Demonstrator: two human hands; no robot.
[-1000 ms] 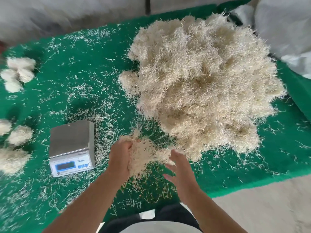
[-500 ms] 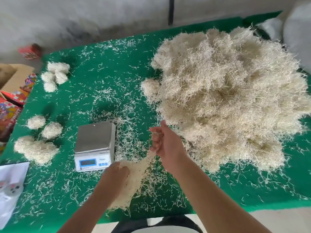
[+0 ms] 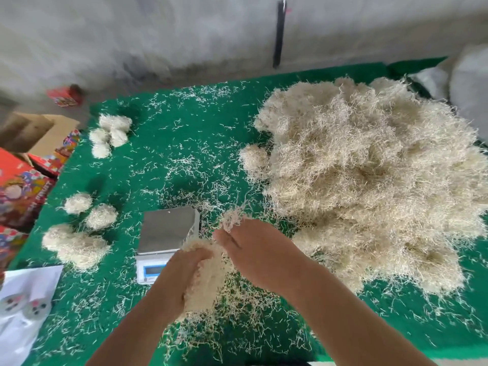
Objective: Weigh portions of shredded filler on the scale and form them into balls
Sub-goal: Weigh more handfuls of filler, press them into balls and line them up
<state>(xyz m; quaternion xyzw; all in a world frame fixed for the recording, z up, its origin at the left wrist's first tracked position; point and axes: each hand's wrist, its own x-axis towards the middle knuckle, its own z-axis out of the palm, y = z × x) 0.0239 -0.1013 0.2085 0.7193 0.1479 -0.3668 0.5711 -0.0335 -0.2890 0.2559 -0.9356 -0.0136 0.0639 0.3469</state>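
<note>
Low in the middle of the frame, the left hand [image 3: 182,276] is cupped around a loose portion [image 3: 208,278] of filler, fingers curled into it. The right hand [image 3: 253,249] sits just above and to the right, fingertips pinching a small tuft [image 3: 232,217] at the portion's upper end. Both hover right beside the scale [image 3: 169,228], whose steel pan shows nothing on it; its display is partly hidden behind the left hand.

The big pile [image 3: 369,180] fills the right side of the green mat [image 3: 184,143]. Finished balls [image 3: 111,133] sit at upper left, and more balls [image 3: 91,211] at mid left.

This stuff looks featherlight and springy, all thin tangled strands that cling to one another and shed. Stray bits are scattered everywhere. I'd say a pinch only pulls off wisps; a whole portion wants scooping from underneath with a cupped palm, then squeezing between both hands so it holds. It should be forgiving to crush, though likely to spring back and drop strands on the way to the pan.
</note>
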